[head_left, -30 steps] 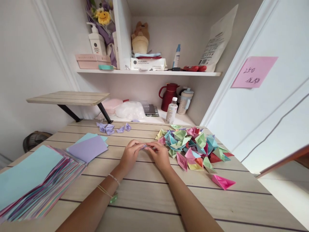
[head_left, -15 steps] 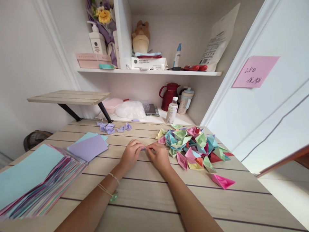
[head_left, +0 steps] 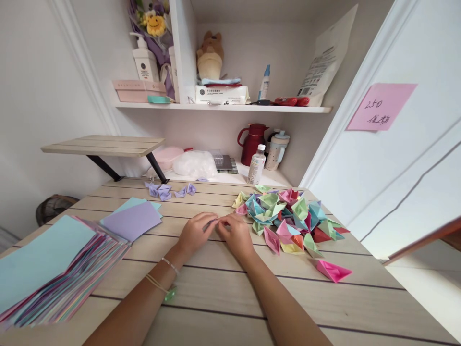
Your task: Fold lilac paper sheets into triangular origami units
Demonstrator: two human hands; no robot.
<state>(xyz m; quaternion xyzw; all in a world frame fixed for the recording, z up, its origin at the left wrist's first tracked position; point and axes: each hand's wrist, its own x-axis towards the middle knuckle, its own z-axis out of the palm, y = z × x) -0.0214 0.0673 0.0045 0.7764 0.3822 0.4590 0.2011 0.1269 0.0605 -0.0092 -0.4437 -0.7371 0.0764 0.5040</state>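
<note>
My left hand (head_left: 194,234) and my right hand (head_left: 236,234) meet at the middle of the wooden table (head_left: 223,293), fingertips pinched together on a small folded lilac paper piece (head_left: 213,221) that is mostly hidden between them. To the right of my right hand lies a heap of folded paper boats (head_left: 288,216) in many colours. One pink boat (head_left: 332,270) lies apart, nearer the front. A lilac sheet (head_left: 131,221) rests left of my left hand.
A thick stack of coloured paper (head_left: 50,269) fills the near left. Several small lilac folded pieces (head_left: 167,191) lie at the table's back. Behind stand a raised wooden shelf (head_left: 103,144), a red jug (head_left: 252,142), a bottle (head_left: 256,166) and a white wall (head_left: 403,144) on the right.
Both hands have slid slightly nearer to me on the table while still pinching the small lilac piece; nothing else has moved.
</note>
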